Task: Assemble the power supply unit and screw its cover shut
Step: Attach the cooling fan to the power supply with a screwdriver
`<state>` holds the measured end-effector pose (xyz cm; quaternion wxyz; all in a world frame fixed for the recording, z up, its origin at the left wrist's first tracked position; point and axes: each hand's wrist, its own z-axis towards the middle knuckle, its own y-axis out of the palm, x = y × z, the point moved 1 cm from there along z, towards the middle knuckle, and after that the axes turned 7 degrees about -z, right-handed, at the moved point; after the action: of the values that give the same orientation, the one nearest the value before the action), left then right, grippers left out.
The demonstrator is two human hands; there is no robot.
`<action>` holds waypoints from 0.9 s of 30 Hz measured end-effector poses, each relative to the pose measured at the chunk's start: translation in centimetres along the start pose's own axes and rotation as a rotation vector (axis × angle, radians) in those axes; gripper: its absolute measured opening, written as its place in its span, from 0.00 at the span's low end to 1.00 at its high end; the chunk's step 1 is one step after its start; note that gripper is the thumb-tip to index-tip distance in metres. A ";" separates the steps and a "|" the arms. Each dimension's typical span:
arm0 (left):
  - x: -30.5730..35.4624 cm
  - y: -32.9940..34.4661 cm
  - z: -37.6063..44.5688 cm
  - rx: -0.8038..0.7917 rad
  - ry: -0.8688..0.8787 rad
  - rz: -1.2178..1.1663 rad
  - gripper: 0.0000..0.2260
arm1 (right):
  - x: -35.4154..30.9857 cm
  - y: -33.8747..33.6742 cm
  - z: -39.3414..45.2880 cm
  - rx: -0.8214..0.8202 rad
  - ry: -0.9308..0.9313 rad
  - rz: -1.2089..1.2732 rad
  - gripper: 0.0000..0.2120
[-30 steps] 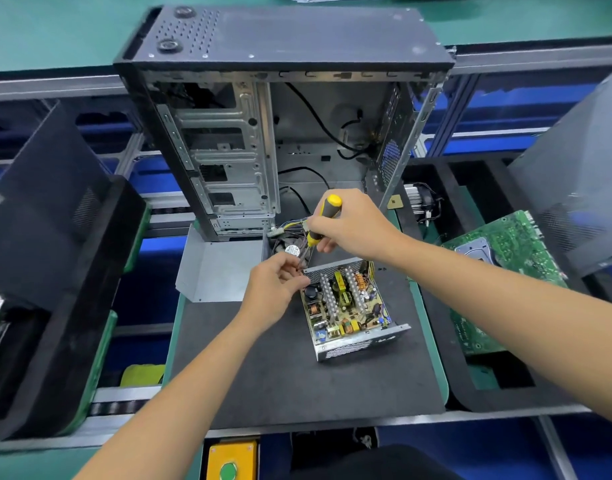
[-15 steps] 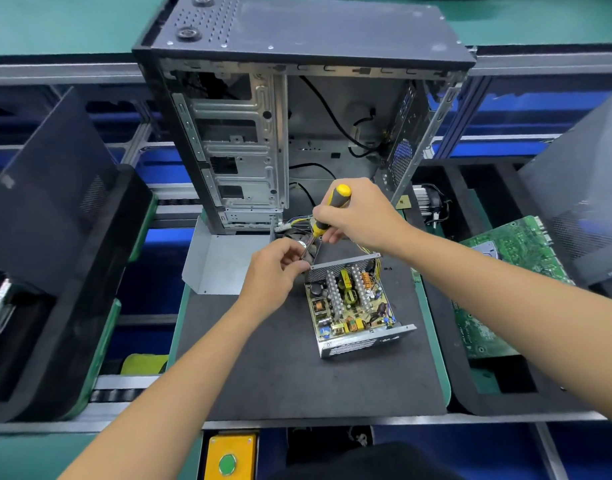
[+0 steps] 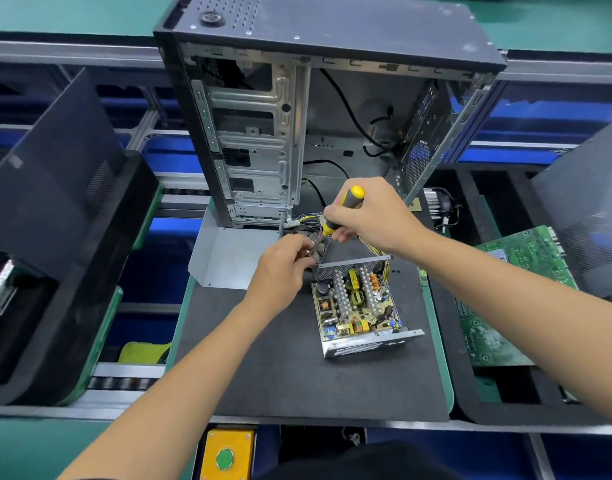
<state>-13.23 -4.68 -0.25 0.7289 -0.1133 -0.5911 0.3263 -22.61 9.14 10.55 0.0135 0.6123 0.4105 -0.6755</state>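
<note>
Push button (image 3: 225, 458): green button on a yellow box, at the near edge of the bench below the mat.
Mat (image 3: 280, 368): dark work mat on a green-edged tray; it carries the power supply, its cover and the computer case.
Power supply (image 3: 358, 306): open metal box lying flat on the mat, lid off, circuit board with coils and heat-sink fins exposed; perforated walls at the near and far ends.
Left hand (image 3: 280, 268): just left of the power supply's far corner, fingers pinched together on a small part at the screwdriver's tip; the part itself is too hidden to identify.
Fan (image 3: 316, 249): dark fan partly visible behind the left fingers, at the far left corner of the power supply.
Cover (image 3: 228, 258): bent grey sheet-metal piece lying on the mat, left of the hands, apart from the power supply.
Screwdriver (image 3: 339, 213): yellow-and-black handle, tilted, tip pointing down-left toward the left fingers.
Right hand (image 3: 370, 216): closed around the screwdriver handle, above the power supply's far end.
Wires (image 3: 377, 252): yellow bundle running from the power supply under the right hand.
Circuit board (image 3: 505, 296): green, lying in a black tray to the right.
Computer case (image 3: 315, 126): standing upright at the far end of the mat, side open, drive bays on its left.
</note>
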 end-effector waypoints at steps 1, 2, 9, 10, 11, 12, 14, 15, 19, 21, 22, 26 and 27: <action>-0.1 0.0 0.0 -0.008 -0.006 -0.003 0.07 | 0.0 0.1 0.0 -0.006 -0.001 -0.004 0.09; -0.2 0.1 -0.1 -0.017 -0.002 0.001 0.08 | 0.0 0.1 0.1 -0.016 -0.004 -0.013 0.09; -0.2 0.9 -0.4 -0.011 0.031 0.034 0.11 | -0.3 0.5 0.0 0.001 -0.026 -0.099 0.12; -0.2 0.9 -0.4 -0.004 0.025 0.026 0.11 | -0.3 0.5 0.0 0.009 -0.018 -0.101 0.13; -0.2 0.9 -0.5 -0.005 0.022 0.019 0.10 | -0.2 0.5 0.0 0.011 -0.013 -0.108 0.13; -0.2 0.9 -0.6 -0.014 0.024 0.013 0.10 | -0.2 0.5 0.0 0.005 -0.012 -0.123 0.13; -0.3 1.1 -1.2 -0.058 0.022 -0.001 0.10 | -0.1 0.5 -0.1 -0.036 -0.018 -0.172 0.12; -0.3 1.2 -1.7 -0.084 0.012 -0.019 0.10 | 0.0 0.5 -0.3 -0.067 -0.026 -0.195 0.11; -0.7 2.3 -3.8 -0.208 -0.079 -0.090 0.10 | 0.4 1.6 -1.3 -0.223 -0.117 -0.364 0.09; -1.1 2.8 -4.9 -0.241 -0.111 -0.085 0.10 | 0.8 2.5 -1.9 -0.271 -0.160 -0.455 0.08; -1.2 3.0 -5.4 -0.249 -0.125 -0.085 0.10 | 1.0 2.9 -2.1 -0.295 -0.170 -0.475 0.07; -1.8 3.5 -6.8 -0.273 -0.170 -0.110 0.11 | 1.7 3.7 -2.7 -0.326 -0.183 -0.507 0.09; -1.8 3.7 -7.1 -0.278 -0.182 -0.119 0.11 | 1.9 3.8 -2.9 -0.329 -0.187 -0.513 0.09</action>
<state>-8.06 -1.45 -5.68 0.6677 -0.1479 -0.6998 0.2065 -18.75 9.25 7.19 -0.0207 0.4135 0.6524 -0.6348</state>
